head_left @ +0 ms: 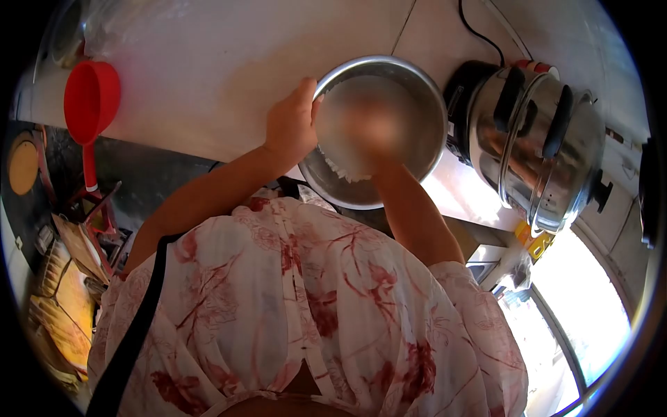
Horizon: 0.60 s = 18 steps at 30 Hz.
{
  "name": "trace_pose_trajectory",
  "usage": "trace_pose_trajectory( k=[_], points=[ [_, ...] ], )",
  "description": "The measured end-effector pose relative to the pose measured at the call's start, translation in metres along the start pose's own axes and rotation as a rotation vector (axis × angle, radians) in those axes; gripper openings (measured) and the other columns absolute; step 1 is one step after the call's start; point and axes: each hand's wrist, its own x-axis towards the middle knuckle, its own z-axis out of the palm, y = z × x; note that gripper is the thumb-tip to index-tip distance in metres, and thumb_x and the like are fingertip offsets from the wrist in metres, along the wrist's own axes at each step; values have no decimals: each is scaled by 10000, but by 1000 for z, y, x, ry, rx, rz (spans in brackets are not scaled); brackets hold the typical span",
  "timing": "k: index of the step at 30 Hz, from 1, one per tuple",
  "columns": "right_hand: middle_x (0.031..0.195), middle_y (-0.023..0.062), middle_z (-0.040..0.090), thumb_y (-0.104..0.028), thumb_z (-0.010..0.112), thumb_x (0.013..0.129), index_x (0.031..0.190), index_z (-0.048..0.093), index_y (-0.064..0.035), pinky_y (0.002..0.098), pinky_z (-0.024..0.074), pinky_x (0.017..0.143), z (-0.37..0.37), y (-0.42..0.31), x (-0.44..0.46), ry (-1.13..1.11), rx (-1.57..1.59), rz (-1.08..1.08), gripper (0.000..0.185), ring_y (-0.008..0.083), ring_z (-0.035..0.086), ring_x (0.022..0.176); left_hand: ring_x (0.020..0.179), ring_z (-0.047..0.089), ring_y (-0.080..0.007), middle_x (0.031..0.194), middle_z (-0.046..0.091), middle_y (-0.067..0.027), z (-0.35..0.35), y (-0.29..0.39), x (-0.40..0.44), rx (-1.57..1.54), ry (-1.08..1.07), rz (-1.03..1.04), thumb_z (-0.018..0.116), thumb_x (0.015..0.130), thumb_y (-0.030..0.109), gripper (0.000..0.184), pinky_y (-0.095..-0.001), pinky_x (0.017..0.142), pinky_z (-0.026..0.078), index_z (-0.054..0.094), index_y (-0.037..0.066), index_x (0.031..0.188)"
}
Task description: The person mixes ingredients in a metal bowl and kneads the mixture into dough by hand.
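Note:
A round stainless steel bowl [432, 132] stands at the front edge of the pale counter. My left hand [293, 124] is closed on the left side of its rim, thumb up along the edge. Inside the bowl is a white, floury-looking mass [342, 171], with ragged bits near the front wall. My right hand [373, 132] is down in the bowl over this white stuff. Its fingers are smeared, so I cannot make out their shape or whether they hold anything.
Right of the bowl, a tiered metal steamer pot [486, 132] with black handles stands beside a black appliance [462, 104]. A black cord [479, 35] runs behind. A red dipper [108, 94] sits at the counter's left end, its handle jutting over the edge.

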Motion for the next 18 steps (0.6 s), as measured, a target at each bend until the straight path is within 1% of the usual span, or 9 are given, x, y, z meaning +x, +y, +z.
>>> trace_pose_trajectory(
  k=[2, 4, 5, 7, 11, 13, 14, 16, 18],
  points=[
    [681, 98, 594, -245, 589, 735, 641, 579, -101, 431, 474, 629, 7, 4, 3, -37, 16, 44, 172, 303, 589, 645, 622, 561, -423, 659, 561, -201, -1, 0, -1, 3, 5, -11, 542, 878, 117, 128, -468, 523, 419, 475, 42, 957],
    [636, 121, 611, -267, 571, 771, 653, 605, -99, 446, 490, 580, 10, 5, 6, -67, -35, 125, 208, 323, 598, 581, 622, 560, -423, 659, 558, -201, 0, 1, 0, 5, 9, -22, 540, 879, 118, 126, -467, 521, 418, 474, 44, 956],
    [636, 121, 611, -267, 571, 771, 653, 605, -99, 446, 490, 580, 10, 6, 8, -68, -31, 122, 208, 323, 598, 581, 623, 559, -421, 662, 557, -201, 0, 1, 0, 6, 7, -35, 538, 880, 122, 123, -467, 523, 418, 475, 48, 955],
    [621, 136, 622, -292, 554, 803, 686, 629, -107, 459, 500, 541, 6, 8, 15, -163, -8, 169, 232, 336, 612, 564, 624, 559, -420, 665, 557, -201, 0, 2, 0, 12, 14, -49, 537, 881, 126, 121, -466, 525, 418, 476, 51, 954],
    [621, 139, 627, -300, 535, 826, 698, 634, -122, 456, 506, 547, 8, 10, 21, -122, -24, 139, 241, 343, 621, 566, 637, 562, -412, 672, 559, -192, 2, 3, 0, 31, 33, -60, 533, 885, 132, 113, -462, 539, 422, 482, 62, 957],
    [636, 150, 632, -308, 514, 844, 723, 640, -121, 465, 506, 559, 7, 11, 24, -154, 8, 191, 256, 354, 623, 584, 640, 563, -408, 674, 561, -188, 5, 1, 0, 41, 59, -58, 532, 886, 133, 112, -460, 545, 425, 484, 64, 960],
    [636, 150, 632, -308, 514, 844, 723, 640, -121, 465, 506, 559, 6, 11, 26, -146, 13, 175, 256, 354, 623, 584, 645, 567, -404, 678, 566, -184, 7, 0, 0, 46, 70, -51, 534, 886, 137, 115, -459, 549, 426, 485, 65, 962],
    [669, 164, 639, -317, 499, 858, 759, 647, -118, 469, 509, 581, 3, 10, 25, -205, -28, 247, 267, 365, 626, 612, 651, 571, -400, 681, 571, -180, 8, -1, 0, 50, 90, -42, 536, 887, 142, 119, -457, 553, 427, 487, 66, 965],
    [688, 170, 641, -314, 495, 863, 762, 644, -112, 474, 508, 588, 2, 11, 20, -182, -25, 236, 270, 371, 626, 624, 659, 579, -392, 696, 587, -175, 7, 1, 1, 122, 77, -54, 538, 888, 164, 134, -466, 567, 433, 486, 66, 964]
  ],
)
